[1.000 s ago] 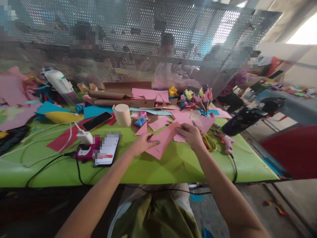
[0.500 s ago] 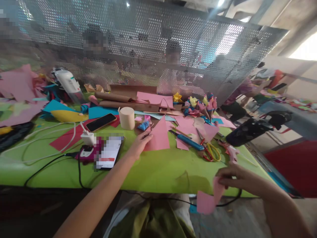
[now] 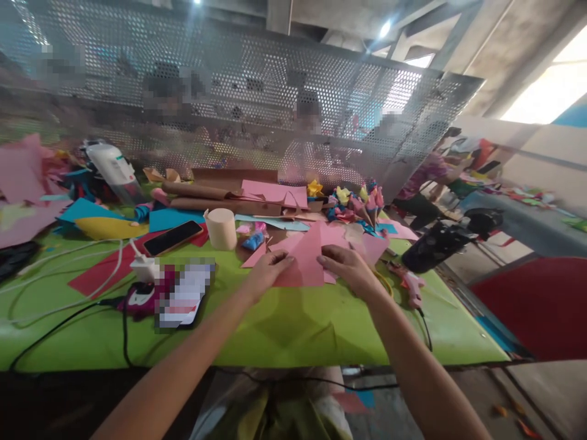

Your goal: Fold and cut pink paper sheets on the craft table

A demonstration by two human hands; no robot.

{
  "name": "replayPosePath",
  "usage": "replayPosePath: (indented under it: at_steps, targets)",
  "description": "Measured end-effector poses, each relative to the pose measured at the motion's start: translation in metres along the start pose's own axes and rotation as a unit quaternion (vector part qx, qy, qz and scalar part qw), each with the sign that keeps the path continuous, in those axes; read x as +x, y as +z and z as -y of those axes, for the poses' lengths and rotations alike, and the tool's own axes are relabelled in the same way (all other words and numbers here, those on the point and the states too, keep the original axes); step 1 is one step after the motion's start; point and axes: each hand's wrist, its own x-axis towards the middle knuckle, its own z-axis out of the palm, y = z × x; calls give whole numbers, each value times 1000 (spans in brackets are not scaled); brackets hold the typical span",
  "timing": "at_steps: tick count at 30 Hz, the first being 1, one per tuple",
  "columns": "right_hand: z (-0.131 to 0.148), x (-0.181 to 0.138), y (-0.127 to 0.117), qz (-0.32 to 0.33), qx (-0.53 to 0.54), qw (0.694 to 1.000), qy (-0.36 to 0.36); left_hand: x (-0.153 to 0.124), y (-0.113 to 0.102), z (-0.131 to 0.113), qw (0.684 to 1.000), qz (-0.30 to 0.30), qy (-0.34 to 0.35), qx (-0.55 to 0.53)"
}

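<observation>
A pink triangular sheet of paper point(image 3: 306, 256) lies flat on the green table point(image 3: 284, 324). My left hand point(image 3: 267, 272) rests on its left edge, fingers laid flat on it. On the sheet's right side sits my right hand point(image 3: 349, 269), fingers pressing down on the paper. Other pink paper scraps point(image 3: 371, 244) lie just behind the sheet.
A hot glue gun point(image 3: 410, 286) and yellow-handled scissors point(image 3: 384, 280) lie right of my right hand. Two phones point(image 3: 173, 237), a white charger point(image 3: 143, 267) with cables, a paper roll point(image 3: 221, 228), coloured sheets and folded paper flowers point(image 3: 358, 201) crowd the back. A perforated metal screen point(image 3: 257, 104) stands behind, with people beyond it.
My right hand, which held a pink scrap below the table's front edge, has come back up onto the pink sheet. The scrap is no longer in it.
</observation>
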Motion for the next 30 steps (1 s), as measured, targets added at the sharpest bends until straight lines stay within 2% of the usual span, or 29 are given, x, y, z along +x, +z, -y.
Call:
replayPosePath:
  at_steps: [2, 5, 8, 12, 16, 18, 21, 23, 26, 30]
  targets:
    - [-10, 16, 13, -4, 75, 997, 26, 5, -2, 2, 1000, 8, 12, 21]
    - [-24, 27, 25, -68, 139, 986, 58, 9, -4, 13, 998, 4, 38, 54]
    - [-32, 28, 32, -113, 166, 977, 78, 7, -3, 24, 992, 27, 70, 101]
    - [-36, 23, 34, -119, 199, 969, 84, 0, 2, 26, 975, 65, 103, 187]
    - [-38, 18, 31, -90, 237, 962, 100, -7, 2, 15, 984, 77, 71, 144]
    - [-38, 16, 30, -72, 259, 957, 110, -9, 2, 12, 993, 46, 35, 101]
    - [-38, 14, 30, -81, 245, 961, 100, -10, 6, 12, 995, -70, -36, 54]
    - [-37, 12, 30, -109, 199, 972, 60, -10, 10, 13, 989, -133, -64, 11]
    - [-34, 5, 26, -123, 98, 988, -11, -11, 14, 13, 983, -165, -58, -53]
    - [-32, -14, 19, -60, -4, 997, -56, -22, 15, 8, 974, -178, -60, -124]
